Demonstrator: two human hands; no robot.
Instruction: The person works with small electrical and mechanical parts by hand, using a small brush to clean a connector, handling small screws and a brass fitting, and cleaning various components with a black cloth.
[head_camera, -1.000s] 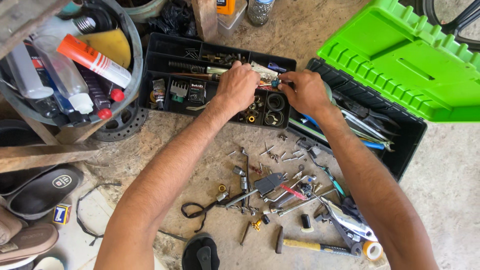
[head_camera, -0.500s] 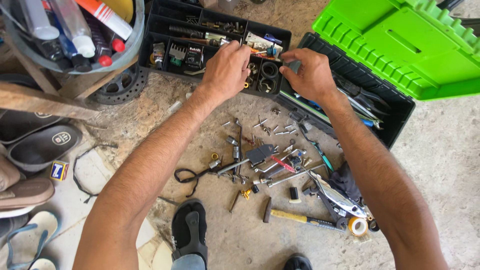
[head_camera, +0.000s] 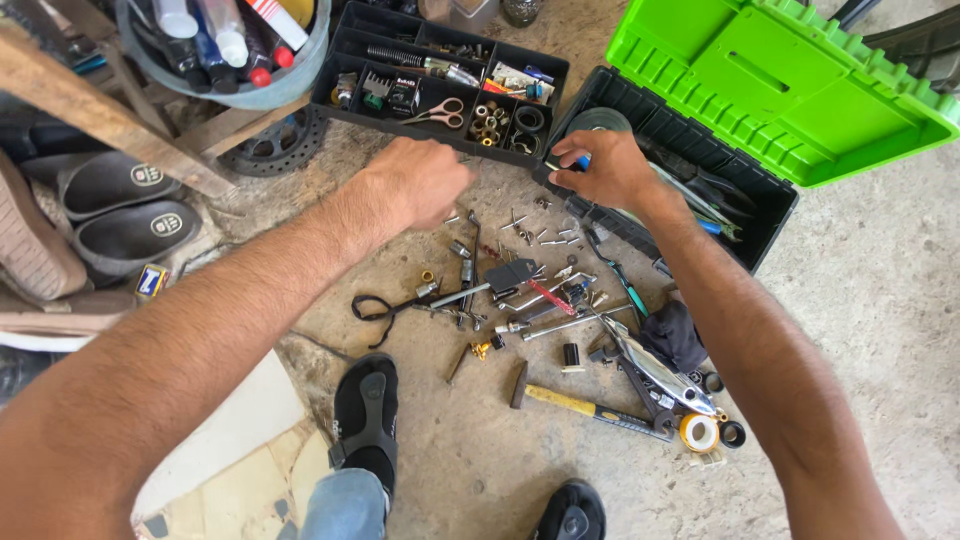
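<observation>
The left hand (head_camera: 425, 180) hovers with its grip curled closed, empty, just near of the black parts tray (head_camera: 345, 100). Right of it, the right hand (head_camera: 605, 170) pinches a small blue-tipped tool (head_camera: 578, 162) at the near-left edge of the open green toolbox (head_camera: 760, 215).

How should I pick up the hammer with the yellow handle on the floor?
Probably by the yellow handle, near its far end, coming straight down from above. The hammer lies flat on the concrete floor, its dark head toward the sandal. The middle of the handle looks free of the other tools; its far end runs in among them.
</observation>
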